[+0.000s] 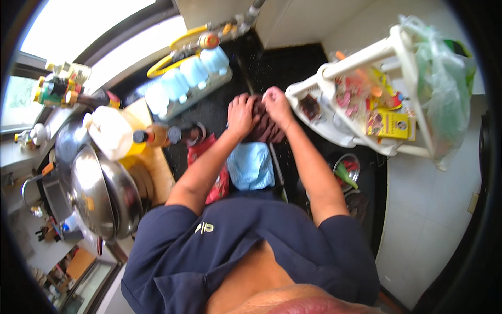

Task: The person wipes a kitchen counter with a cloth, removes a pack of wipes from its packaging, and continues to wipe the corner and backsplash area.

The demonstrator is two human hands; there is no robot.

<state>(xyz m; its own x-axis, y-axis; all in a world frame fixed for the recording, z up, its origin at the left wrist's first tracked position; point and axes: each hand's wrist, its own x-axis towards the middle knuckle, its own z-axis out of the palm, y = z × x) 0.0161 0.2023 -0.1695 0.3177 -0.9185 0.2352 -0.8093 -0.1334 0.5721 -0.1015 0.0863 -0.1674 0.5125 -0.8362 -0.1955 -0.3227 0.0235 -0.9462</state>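
A crumpled dark brown cloth [268, 127] lies bunched on the black speckled countertop [290, 62]. My left hand [242, 114] grips its left side, thumb against the folds and fingers pointing away from me. On the other side, my right hand [277, 105] pinches the upper right part with curled fingers. Closer to my body is a light blue patterned cloth [251, 167], spread below the brown one. Beside it, partly behind my left forearm, sits a red printed bag [200, 151].
Pale blue containers [184, 76] line a tray at the back left. To the left stand a large oil jug [113, 133], bottles and a lidded steel pan [92, 192]. A white plastic rack [353, 64] holds packets at right, near a metal bowl with green and red vegetables [347, 170].
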